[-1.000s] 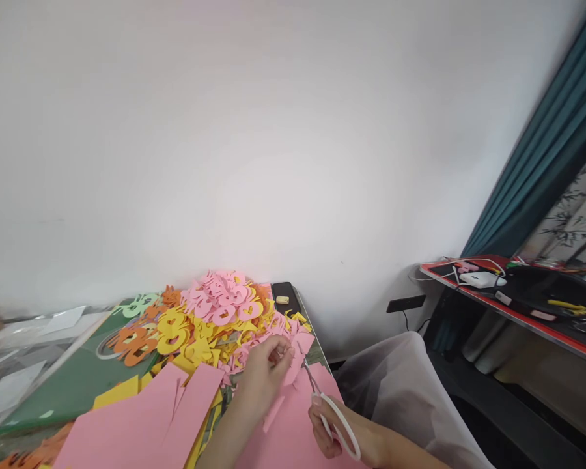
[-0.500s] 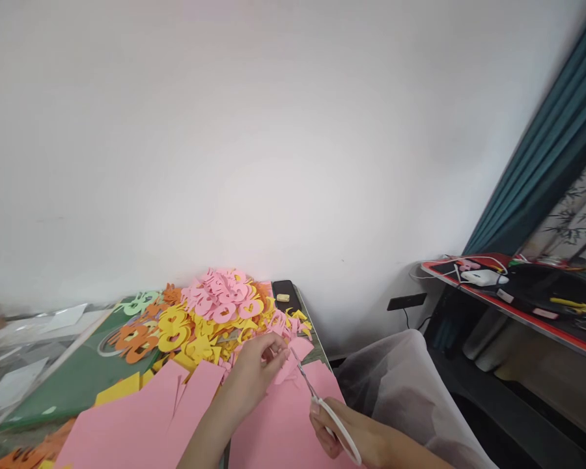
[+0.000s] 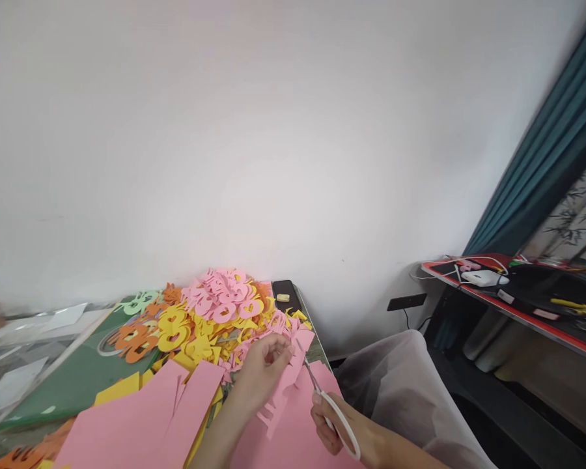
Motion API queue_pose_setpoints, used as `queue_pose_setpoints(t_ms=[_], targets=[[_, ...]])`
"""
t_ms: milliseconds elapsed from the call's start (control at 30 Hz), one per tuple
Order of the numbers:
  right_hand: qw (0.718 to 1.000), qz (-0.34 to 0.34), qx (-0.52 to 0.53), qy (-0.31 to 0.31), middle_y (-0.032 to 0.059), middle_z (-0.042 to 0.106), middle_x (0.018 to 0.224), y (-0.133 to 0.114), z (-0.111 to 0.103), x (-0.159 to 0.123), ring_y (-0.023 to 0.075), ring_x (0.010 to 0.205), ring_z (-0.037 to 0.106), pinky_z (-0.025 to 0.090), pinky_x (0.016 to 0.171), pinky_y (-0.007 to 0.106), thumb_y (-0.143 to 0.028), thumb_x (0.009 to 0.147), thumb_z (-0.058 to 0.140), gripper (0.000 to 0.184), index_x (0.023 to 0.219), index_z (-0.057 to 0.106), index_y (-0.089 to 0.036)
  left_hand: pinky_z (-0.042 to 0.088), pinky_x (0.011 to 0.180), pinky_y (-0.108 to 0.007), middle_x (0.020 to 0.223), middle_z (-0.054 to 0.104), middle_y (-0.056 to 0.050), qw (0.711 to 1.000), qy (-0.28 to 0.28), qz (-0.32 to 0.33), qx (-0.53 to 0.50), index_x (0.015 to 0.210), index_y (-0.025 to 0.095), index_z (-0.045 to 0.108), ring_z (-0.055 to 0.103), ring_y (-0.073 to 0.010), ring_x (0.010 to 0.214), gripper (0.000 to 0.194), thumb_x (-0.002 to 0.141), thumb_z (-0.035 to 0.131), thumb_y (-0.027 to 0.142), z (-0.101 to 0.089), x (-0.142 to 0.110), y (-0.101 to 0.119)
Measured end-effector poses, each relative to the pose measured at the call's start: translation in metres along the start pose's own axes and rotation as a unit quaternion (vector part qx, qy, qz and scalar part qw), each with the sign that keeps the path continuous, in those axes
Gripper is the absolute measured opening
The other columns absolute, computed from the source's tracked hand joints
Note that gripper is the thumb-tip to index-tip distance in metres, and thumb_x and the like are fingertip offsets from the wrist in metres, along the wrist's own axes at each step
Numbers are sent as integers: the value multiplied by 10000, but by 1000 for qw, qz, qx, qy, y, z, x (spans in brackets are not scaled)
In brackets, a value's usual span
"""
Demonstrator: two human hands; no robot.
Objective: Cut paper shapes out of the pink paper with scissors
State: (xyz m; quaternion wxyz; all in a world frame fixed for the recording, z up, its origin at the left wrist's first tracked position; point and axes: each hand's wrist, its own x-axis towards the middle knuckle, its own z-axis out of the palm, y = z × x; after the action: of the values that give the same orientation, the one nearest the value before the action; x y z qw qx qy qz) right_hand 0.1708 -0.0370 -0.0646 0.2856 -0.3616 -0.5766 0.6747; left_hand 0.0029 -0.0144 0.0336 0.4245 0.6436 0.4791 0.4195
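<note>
Left hand [image 3: 264, 374] pinches notched pink paper [image 3: 284, 385] (presumably for steadiness), right hand [image 3: 362, 431] holding white-handled metal scissors [image 3: 336, 410] at its edge.

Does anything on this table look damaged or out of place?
Mildly: the left pink sheet is slit inward from its far edge, so not whole; a small pale block sits on what looks like a phone, an unlikely resting place.

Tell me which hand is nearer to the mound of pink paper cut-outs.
Left. The left hand, pinching pink paper, is on the near side of the mound, slightly to its right; the right hand, holding white-handled metal scissors, is farther off, lower right.
</note>
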Motion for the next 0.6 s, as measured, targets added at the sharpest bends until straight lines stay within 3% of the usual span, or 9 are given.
queue_pose_setpoints(t_ms=[167,433,600], targets=[[1000,-2,-5,18,-71,311,413,3,-1,2,72,406,315,267,481,237,-627,761,314,525,491,382,-182,301,483,-201,509,414,55,998,23,-23,-52,552,179,507,369,-95,494,254,668,548,402,7,2,2],[999,2,-17,38,-74,299,408,4,0,3,77,407,307,270,489,241,-624,776,269,528,497,371,-188,389,531,-215,557,485,35,989,36,-70,-123,609,171,554,453,-105,543,300,632,570,470,18,4,-7],[999,-6,-9,46,-65,322,429,-5,2,-3,84,447,330,285,523,242,-612,777,299,510,509,378,-186,449,688,-264,604,516,30,975,47,-96,-197,614,176,558,511,-116,625,301,585,620,469,21,1,-3]])
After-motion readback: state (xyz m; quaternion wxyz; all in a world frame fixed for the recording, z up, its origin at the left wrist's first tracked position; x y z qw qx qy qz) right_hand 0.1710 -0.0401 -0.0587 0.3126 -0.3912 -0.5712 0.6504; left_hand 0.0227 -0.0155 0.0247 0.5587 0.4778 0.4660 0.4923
